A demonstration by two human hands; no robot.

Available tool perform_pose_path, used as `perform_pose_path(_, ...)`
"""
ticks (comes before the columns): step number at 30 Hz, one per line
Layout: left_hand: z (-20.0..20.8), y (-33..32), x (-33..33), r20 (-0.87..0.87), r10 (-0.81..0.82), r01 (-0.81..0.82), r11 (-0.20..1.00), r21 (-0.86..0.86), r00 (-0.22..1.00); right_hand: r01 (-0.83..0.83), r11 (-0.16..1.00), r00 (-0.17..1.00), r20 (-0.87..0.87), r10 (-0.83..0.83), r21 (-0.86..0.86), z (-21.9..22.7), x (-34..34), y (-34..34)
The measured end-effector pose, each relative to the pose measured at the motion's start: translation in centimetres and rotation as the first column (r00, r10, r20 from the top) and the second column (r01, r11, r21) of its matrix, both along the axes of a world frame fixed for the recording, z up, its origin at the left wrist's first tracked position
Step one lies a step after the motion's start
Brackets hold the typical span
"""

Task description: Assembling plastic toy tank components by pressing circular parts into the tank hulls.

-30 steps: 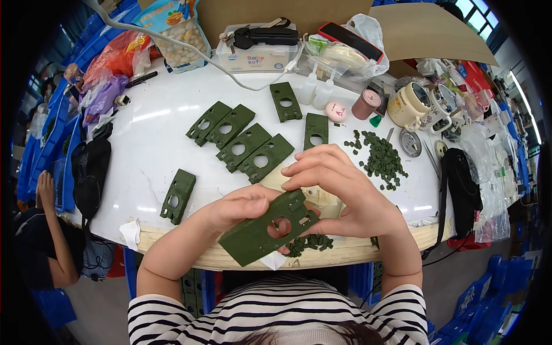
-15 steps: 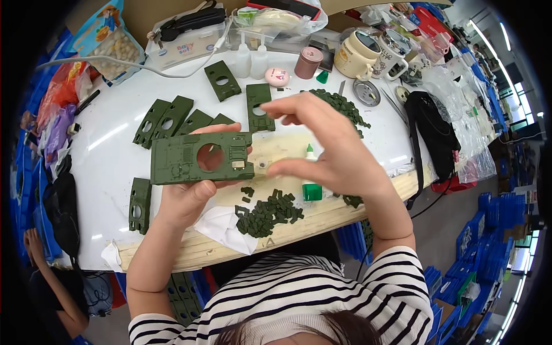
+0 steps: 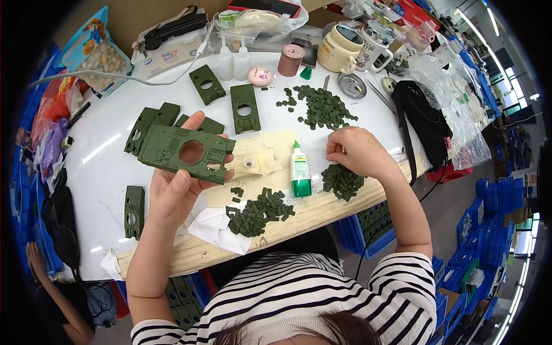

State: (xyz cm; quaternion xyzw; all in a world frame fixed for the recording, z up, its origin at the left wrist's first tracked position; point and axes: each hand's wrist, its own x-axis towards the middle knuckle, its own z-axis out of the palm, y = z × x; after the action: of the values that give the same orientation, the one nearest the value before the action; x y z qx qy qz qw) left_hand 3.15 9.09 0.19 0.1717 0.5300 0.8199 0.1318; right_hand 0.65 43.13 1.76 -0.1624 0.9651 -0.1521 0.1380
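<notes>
My left hand (image 3: 171,198) grips a dark green model tank hull (image 3: 167,150) from below, thumb along its near edge. The hull is tilted, its large round hole facing up. Just over the right-hand pile of small green parts (image 3: 341,183), my right hand (image 3: 363,150) has its fingers curled together; whatever they may hold is hidden. A glue bottle (image 3: 301,172) with a green cap and base stands between the hands. More green hulls (image 3: 245,108) lie beyond and beside my left hand.
Small green parts also form a near pile (image 3: 261,213) by a white cloth (image 3: 215,229) and a far heap (image 3: 325,108). Mugs (image 3: 339,50), a round tin (image 3: 290,60) and squeeze bottles (image 3: 241,63) line the back. Tweezers (image 3: 380,95) and a black bag (image 3: 422,123) are at right.
My right hand has moved right and down from beside the hull to the right-hand pile, its fingers closing. My left hand keeps the hull, now tilted and slightly further left.
</notes>
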Motion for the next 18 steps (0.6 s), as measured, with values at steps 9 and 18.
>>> perform_pose_path(9, 0.3, -0.1, -0.3, 0.045, -0.073, 0.064, 0.982, 0.179, 0.996, -0.110, 0.992, 0.965, -0.234, 0.120, 0.055, -1.7, 2.7, -0.7)
perform_pose_path(18, 0.5, 0.0, -0.4, 0.042, -0.056, 0.049, 0.988, 0.144, 0.998, -0.035, 0.999, 0.958, -0.285, 0.029, -0.015, -1.6, 3.9, -1.4)
